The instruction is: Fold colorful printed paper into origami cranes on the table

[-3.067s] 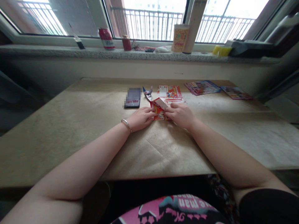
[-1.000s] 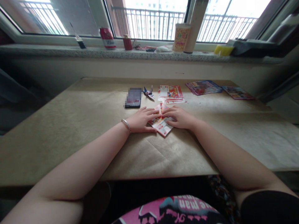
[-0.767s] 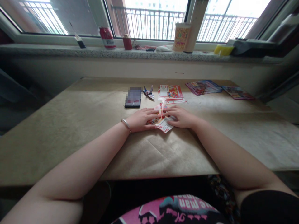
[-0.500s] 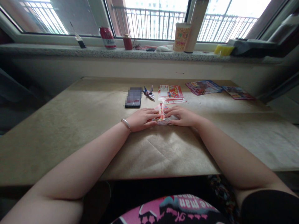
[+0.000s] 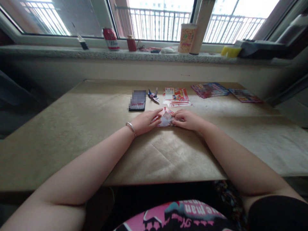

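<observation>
A small folded piece of printed red-and-white paper (image 5: 166, 118) lies on the brown paper-covered table (image 5: 72, 128), between my two hands. My left hand (image 5: 145, 122), with a bracelet at the wrist, presses on the paper's left side with its fingers together. My right hand (image 5: 186, 119) pinches the paper's right edge, fingers curled. Most of the paper is hidden under my fingers.
Behind the hands lie a dark phone (image 5: 137, 100), a small folded paper figure (image 5: 153, 95), a stack of printed leaflets (image 5: 175, 95) and more leaflets (image 5: 209, 89) at the right. The windowsill (image 5: 96, 54) holds a can (image 5: 110, 39), cups and small items.
The paper's near flap, which lay spread toward me a second ago, has been folded up and away, so the piece is now smaller. Both hands have drawn closer together on it.
</observation>
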The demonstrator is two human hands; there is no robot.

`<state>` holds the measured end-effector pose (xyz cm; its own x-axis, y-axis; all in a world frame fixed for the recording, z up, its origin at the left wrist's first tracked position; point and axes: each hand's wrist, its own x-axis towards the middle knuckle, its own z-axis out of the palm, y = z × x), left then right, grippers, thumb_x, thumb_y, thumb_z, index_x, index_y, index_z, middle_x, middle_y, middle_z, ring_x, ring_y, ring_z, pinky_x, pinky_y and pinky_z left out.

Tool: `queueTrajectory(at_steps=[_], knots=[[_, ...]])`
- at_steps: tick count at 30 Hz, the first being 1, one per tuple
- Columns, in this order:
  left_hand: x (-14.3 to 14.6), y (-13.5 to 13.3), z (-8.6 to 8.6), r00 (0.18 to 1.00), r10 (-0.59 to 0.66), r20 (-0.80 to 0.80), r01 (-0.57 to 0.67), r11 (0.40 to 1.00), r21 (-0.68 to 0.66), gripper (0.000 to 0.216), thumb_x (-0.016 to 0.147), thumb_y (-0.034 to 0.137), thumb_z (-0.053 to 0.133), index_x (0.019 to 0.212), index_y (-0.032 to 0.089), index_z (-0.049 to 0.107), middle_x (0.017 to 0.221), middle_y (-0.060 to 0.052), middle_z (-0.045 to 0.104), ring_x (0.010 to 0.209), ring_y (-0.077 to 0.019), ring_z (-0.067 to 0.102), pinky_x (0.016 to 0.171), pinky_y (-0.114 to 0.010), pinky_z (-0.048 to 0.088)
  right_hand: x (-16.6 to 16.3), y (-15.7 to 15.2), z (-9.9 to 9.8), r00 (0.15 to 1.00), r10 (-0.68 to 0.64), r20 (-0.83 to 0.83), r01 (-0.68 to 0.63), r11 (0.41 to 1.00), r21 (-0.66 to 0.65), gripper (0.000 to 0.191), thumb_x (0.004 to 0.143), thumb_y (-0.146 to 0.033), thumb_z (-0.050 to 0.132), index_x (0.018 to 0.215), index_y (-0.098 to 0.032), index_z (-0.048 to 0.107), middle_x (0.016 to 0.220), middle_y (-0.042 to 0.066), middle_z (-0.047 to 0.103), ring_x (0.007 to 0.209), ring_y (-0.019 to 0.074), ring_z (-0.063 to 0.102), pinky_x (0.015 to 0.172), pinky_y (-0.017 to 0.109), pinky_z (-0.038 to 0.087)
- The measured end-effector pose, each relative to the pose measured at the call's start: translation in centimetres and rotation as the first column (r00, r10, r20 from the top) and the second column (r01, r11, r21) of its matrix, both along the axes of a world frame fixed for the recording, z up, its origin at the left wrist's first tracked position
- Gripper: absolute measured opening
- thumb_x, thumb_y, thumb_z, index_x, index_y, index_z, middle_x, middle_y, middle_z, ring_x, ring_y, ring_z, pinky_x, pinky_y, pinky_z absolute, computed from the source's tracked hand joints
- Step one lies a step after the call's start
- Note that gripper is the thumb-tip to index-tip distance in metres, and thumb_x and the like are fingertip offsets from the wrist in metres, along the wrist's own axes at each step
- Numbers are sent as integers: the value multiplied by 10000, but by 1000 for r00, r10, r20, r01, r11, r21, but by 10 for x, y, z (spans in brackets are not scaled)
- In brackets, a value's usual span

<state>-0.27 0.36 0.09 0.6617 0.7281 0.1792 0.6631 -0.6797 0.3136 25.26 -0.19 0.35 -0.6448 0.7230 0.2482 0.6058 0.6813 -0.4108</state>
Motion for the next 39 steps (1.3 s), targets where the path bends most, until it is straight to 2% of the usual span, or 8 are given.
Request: queueTrajectory(at_steps=[4, 7, 10, 13, 19, 32, 35, 39], knots=[[0, 0, -4, 993, 29, 115, -25, 999, -35, 607, 934, 406, 436, 1472, 169, 285, 1329, -113, 572, 1154, -223, 586, 1016, -371, 452, -5, -2, -1, 974, -226, 4, 226, 974, -29, 278, 847, -403, 585, 685, -199, 681, 712, 22, 701, 684, 155, 611, 655, 263, 432], [0, 1, -7, 988, 32, 150, -30, 999, -14, 610, 921, 388, 459, 1466, 166, 298, 1429, -140, 452, 1202, -220, 552, 1077, -377, 420, -11, -4, -2, 913, -408, -13, 407, 912, -38, 287, 820, -459, 611, 709, -205, 687, 691, 18, 690, 636, 151, 596, 600, 258, 403], [-1, 2, -8, 991, 8, 136, -14, 999, 39, 606, 912, 373, 483, 1458, 160, 325, 1475, -143, 375, 1305, -242, 455, 1128, -387, 373, -16, -4, -5, 872, -489, -17, 489, 872, -31, 295, 818, -479, 604, 744, -209, 696, 701, 29, 687, 626, 157, 595, 566, 262, 393], [-1, 3, -9, 993, -49, 104, 41, 996, 80, 552, 923, 361, 481, 1438, 192, 381, 1485, -129, 356, 1355, -257, 393, 1136, -401, 366, -19, -1, -10, 875, -484, -5, 484, 875, 21, 297, 826, -462, 589, 714, -204, 688, 756, 47, 682, 672, 166, 603, 600, 273, 420], [-2, 4, -12, 991, -133, 6, 131, 981, 143, 389, 948, 370, 455, 1301, 255, 572, 1529, -89, 309, 1275, -249, 490, 1086, -406, 417, -14, 8, -20, 909, -414, -53, 417, 904, 87, 255, 830, -372, 592, 664, -191, 663, 841, 71, 687, 844, 191, 621, 779, 297, 471], [6, 0, -7, 975, -36, -221, 69, 987, 144, 477, 974, 469, 374, 1388, 276, 507, 1496, -69, 412, 1325, -260, 405, 1146, -416, 287, -20, 8, -17, 881, -472, -28, 472, 873, 123, 184, 813, -339, 632, 830, -176, 715, 911, 87, 718, 937, 236, 608, 898, 368, 412], [9, -2, -6, 971, -8, -239, 44, 988, 147, 486, 979, 475, 353, 1398, 274, 494, 1488, -71, 422, 1331, -261, 394, 1142, -408, 291, -19, 10, -20, 872, -481, -86, 487, 871, 66, 183, 781, -326, 665, 858, -169, 718, 872, 76, 723, 862, 218, 625, 845, 349, 438], [11, -5, -5, 970, 36, -240, 0, 989, 146, 499, 978, 475, 354, 1410, 258, 479, 1477, -87, 432, 1335, -274, 390, 1138, -412, 292, -18, 12, -23, 832, -511, -217, 492, 860, -138, 189, 728, -292, 696, 871, -167, 704, 832, 47, 722, 685, 151, 602, 690, 283, 462]])
